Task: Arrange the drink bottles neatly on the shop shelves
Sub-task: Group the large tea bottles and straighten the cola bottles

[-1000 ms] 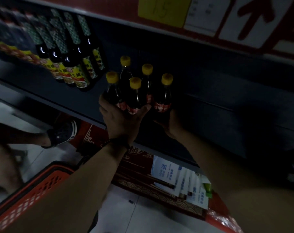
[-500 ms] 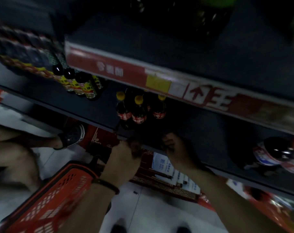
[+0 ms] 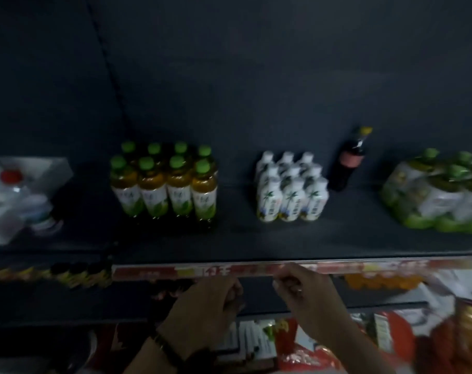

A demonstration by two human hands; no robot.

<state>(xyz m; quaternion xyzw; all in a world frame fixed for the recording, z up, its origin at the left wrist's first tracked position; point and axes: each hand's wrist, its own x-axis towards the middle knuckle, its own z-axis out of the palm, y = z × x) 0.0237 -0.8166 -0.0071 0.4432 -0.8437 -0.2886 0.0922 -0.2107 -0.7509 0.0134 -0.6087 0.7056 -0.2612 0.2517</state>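
On the dark upper shelf (image 3: pixel 243 238) stand several green-capped tea bottles (image 3: pixel 164 182) in a block, and to their right a block of several small white bottles (image 3: pixel 291 190). A single dark cola bottle with a yellow cap (image 3: pixel 348 160) stands upright just right of the white ones. A shrink-wrapped pack of green-capped bottles (image 3: pixel 440 193) lies at the far right. My left hand (image 3: pixel 205 300) and my right hand (image 3: pixel 307 292) are loosely curled below the shelf's red price strip (image 3: pixel 202 272), holding nothing and touching no bottle.
At the shelf's left end sits a white box (image 3: pixel 27 190) with a red-capped clear bottle. Dark bottles with yellow labels (image 3: pixel 75 273) stand on the lower shelf at left, orange drinks (image 3: pixel 383 282) at right. Red packaging (image 3: pixel 305 354) lies below.
My hands have let go of the yellow-capped cola bottles on the lower shelf and drawn back. The view has swung up to the upper shelf.
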